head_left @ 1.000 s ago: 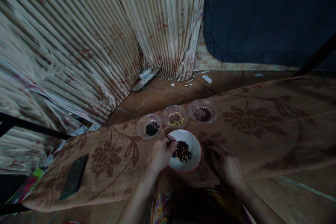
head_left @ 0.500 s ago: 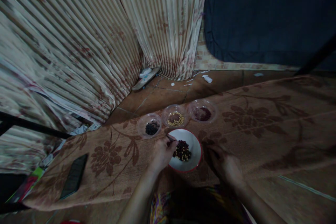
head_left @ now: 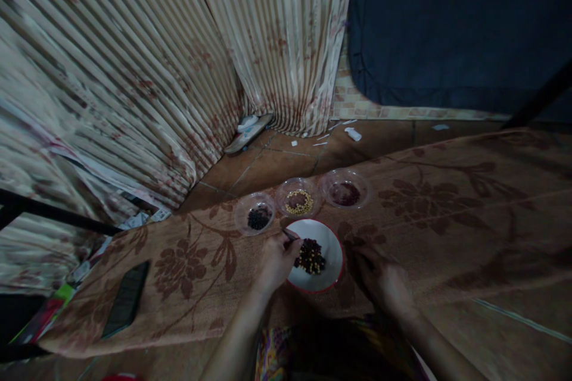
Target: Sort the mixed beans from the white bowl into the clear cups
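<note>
A white bowl (head_left: 331,253) with a red rim holds a heap of mixed dark and pale-yellow beans (head_left: 311,257). My left hand (head_left: 277,259) is closed at the bowl's left rim, pinching a thin dark tool (head_left: 290,233) whose exact kind is unclear. My right hand (head_left: 384,278) rests in shadow just right of the bowl, its fingers curled and hard to make out. Beyond the bowl stand three clear plastic cups: the left cup (head_left: 240,214) has black beans, the middle cup (head_left: 280,195) yellow ones, the right cup (head_left: 363,183) dark red ones.
A brown flowered cloth (head_left: 192,315) covers the long narrow surface under the bowl. At its left lies a dark phone (head_left: 126,299). Striped curtains (head_left: 179,71) hang behind, and a skateboard-like board (head_left: 249,134) and white scraps lie on the tiled floor.
</note>
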`<action>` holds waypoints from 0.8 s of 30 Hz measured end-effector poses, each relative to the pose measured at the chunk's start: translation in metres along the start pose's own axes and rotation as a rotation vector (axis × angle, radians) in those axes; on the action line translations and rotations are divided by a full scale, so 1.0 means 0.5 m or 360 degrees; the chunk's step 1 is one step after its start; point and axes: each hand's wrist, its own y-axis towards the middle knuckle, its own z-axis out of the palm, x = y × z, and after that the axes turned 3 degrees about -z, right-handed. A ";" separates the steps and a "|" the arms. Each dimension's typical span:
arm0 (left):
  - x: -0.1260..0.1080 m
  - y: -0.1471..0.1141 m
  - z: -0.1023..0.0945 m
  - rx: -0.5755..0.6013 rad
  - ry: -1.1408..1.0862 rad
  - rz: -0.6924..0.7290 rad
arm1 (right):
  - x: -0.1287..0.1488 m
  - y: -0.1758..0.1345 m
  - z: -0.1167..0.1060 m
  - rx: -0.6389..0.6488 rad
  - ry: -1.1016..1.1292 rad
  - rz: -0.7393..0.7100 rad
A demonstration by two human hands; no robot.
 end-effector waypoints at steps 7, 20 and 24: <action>0.005 -0.002 -0.004 -0.0025 -0.0139 -0.0026 | -0.003 0.001 0.003 -0.0025 -0.0014 -0.0033; -0.053 0.075 -0.070 -0.0327 -0.0261 0.0214 | -0.002 -0.001 0.001 -0.0030 -0.0047 -0.0069; -0.059 0.122 -0.074 -0.0500 -0.0028 0.0255 | -0.003 -0.001 0.005 -0.0051 -0.0041 -0.0057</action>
